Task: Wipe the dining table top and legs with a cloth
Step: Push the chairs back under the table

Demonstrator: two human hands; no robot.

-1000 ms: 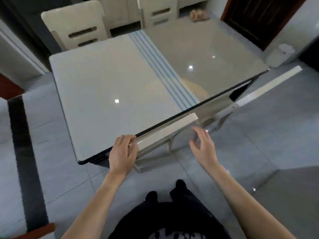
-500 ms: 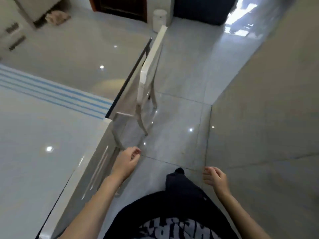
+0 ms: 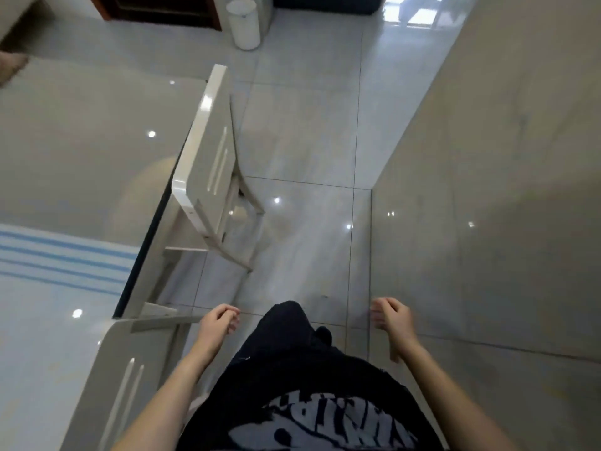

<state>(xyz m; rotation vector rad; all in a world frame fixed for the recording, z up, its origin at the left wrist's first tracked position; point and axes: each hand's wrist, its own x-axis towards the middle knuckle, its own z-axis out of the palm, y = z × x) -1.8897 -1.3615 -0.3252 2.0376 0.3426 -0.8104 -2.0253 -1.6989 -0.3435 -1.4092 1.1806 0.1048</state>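
Observation:
The glossy dining table top (image 3: 81, 164) fills the left of the view, grey with blue stripes on a white part nearer me. A crumpled beige cloth (image 3: 11, 68) lies at the table's far left edge, blurred and cut off by the frame. My left hand (image 3: 218, 323) hangs beside the table's right edge with fingers curled and nothing in it. My right hand (image 3: 392, 317) hangs near the wall, loosely curled and holding nothing. Both hands are apart from the table.
Two cream chairs are tucked at the table's right side, one ahead (image 3: 208, 164) and one close by my left arm (image 3: 107, 385). A tiled wall (image 3: 487, 190) stands to my right. A white bin (image 3: 244, 24) and a dark door (image 3: 156, 9) lie ahead.
My left hand has let go of the chair back. I have turned right and moved along the table's side, and both hands have dropped and curled at my sides.

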